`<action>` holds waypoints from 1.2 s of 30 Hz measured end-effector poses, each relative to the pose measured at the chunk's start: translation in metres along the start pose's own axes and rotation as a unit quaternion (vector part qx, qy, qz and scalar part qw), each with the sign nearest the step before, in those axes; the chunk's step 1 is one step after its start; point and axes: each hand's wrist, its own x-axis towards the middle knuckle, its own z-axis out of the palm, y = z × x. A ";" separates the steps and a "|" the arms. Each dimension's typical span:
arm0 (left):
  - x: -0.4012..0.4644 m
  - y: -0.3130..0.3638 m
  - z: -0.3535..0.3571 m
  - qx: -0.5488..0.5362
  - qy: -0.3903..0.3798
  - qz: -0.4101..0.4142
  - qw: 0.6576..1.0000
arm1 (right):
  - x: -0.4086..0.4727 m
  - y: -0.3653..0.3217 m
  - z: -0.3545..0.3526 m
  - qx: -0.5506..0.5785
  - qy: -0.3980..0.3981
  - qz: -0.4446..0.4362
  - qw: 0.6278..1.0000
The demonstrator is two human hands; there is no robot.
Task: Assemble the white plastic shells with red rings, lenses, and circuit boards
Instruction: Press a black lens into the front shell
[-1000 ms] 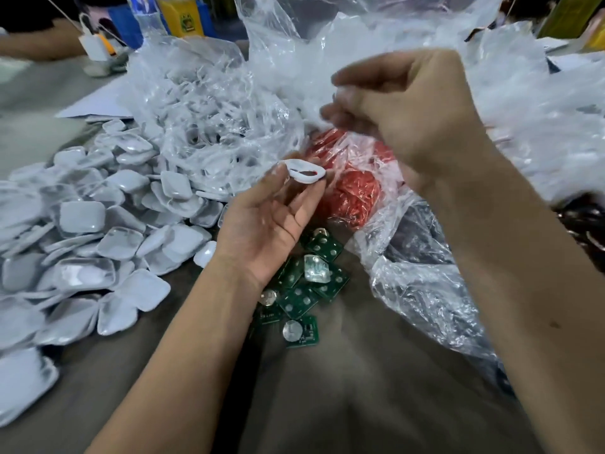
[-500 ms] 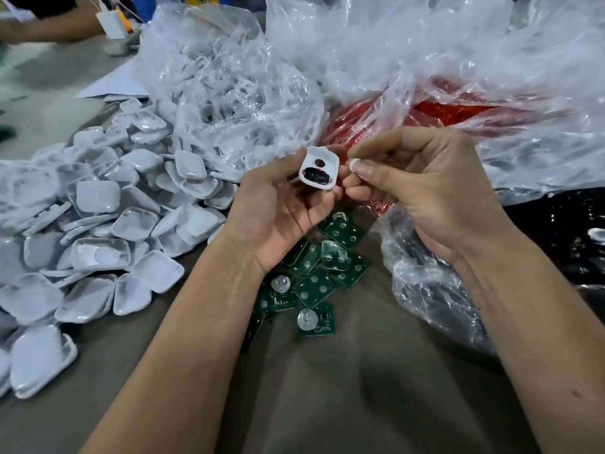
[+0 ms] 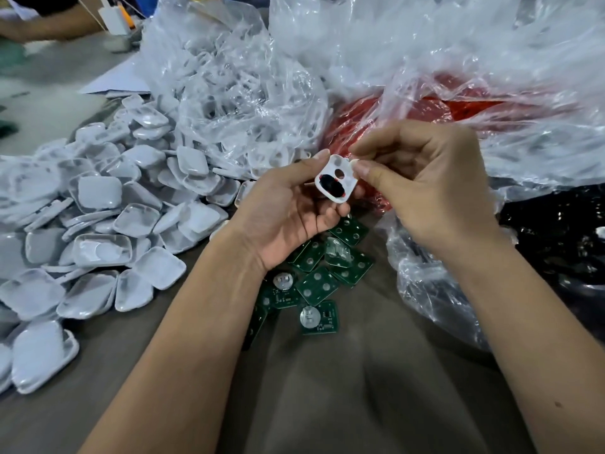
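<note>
Shell of white plastic, small and rounded-square [image 3: 336, 181], sits above the bench [image 3: 343, 388], gripped at its lower edge by the left hand [image 3: 288, 217]; the right hand [image 3: 422, 188] pinches its upper corner. It looks light, stiff and smooth, so rim holds suit it; a red ring shows round the dark opening. Green square circuit boards [image 3: 319, 285] lie just below. Loose white shells [image 3: 98, 224] crowd the left, crinkled clear bags [image 3: 458, 60] close off the far side, leaving open room only nearest the person.
</note>
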 end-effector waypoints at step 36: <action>0.000 -0.002 0.004 0.026 -0.006 0.003 1.000 | -0.001 -0.001 0.008 -0.099 0.030 -0.034 0.994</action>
